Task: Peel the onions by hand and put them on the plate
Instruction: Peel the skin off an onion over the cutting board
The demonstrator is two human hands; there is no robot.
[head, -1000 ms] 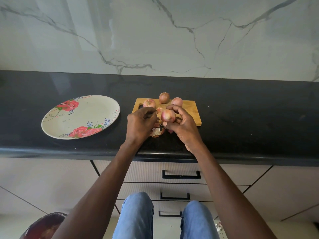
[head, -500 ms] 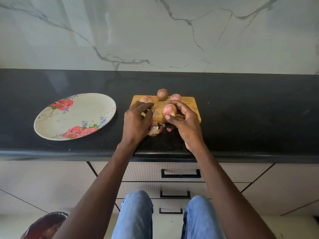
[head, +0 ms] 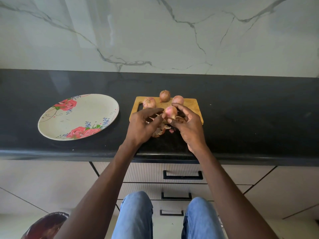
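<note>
While peeling over the cutting board [head: 193,107], gripping the onion [head: 170,112] in the right hand [head: 187,125], fingers and thumb curled round it, just above the board's near edge. Reaching in with the left hand [head: 143,125] from the plate side, fingers extended and relaxed, tips touching or just short of the onion's left flank; cannot tell whether pinching a flap of skin. Showing pale pink flesh on the onion's upper face, so judging the peeling well along but not certainly finished.

Lying well to the left of the board, on the table [head: 250,104]: the flowered plate [head: 51,125], holding no onions yet. Making the left hand the nearer one to the plate, though the onion is sitting in the right, so the coming move is likely calling either for a hand-over or for a reach across the body.

Waiting at the board's far edge: three unpeeled onions [head: 164,96]. Piling up at the board's near edge, between the hands: loose skins [head: 159,131].
</note>
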